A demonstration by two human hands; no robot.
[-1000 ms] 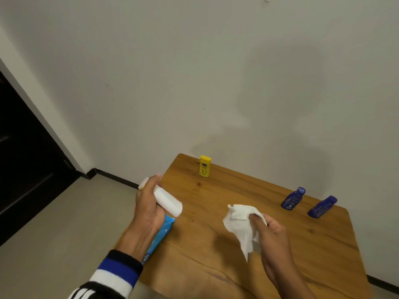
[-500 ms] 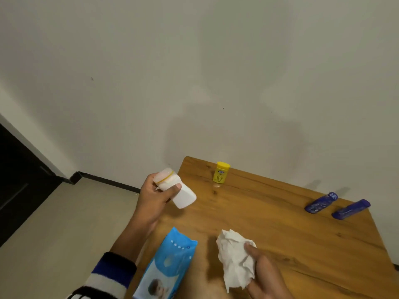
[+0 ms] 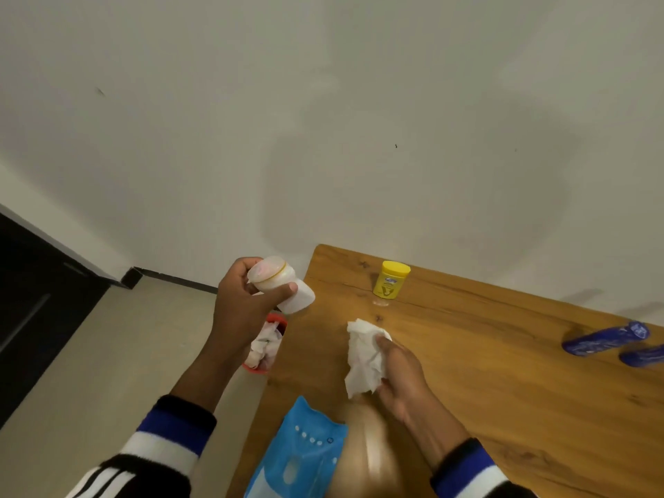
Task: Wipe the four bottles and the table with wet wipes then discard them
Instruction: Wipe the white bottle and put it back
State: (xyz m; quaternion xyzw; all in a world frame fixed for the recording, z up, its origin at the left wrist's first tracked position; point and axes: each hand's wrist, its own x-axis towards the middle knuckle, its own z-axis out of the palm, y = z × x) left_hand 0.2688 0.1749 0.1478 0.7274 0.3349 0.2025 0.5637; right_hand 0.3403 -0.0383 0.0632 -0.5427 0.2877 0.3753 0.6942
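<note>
Bottle position first: we hold the white bottle [image 3: 282, 285] in our left hand [image 3: 241, 306], fingers and thumb curled round its body, raised above the counter's [image 3: 503, 389] left edge and apart from the surface. Its long axis is tilted, cap end up and to the left, base pointing down toward the right. Our right hand [image 3: 399, 368] grips the crumpled wet wipe [image 3: 363, 357] low over the counter, below and to the right of the bottle, so the wipe must travel up and left to meet the base end; the right hand is the nearer one for that. Yellow bottle [image 3: 390, 281] stands upright near the far edge, beyond both hands. Two blue bottles [image 3: 607, 337] lie on their sides, close together, at the right, well apart from us. Wipes pack [image 3: 298, 458] lies at the near left corner. Red bin [image 3: 267, 345] holding used wipes sits on the floor just beside the left edge, under the left wrist. Judgement: bare wood between wipe and bottles leaves open room for moving; the left edge is the one to mind.
</note>
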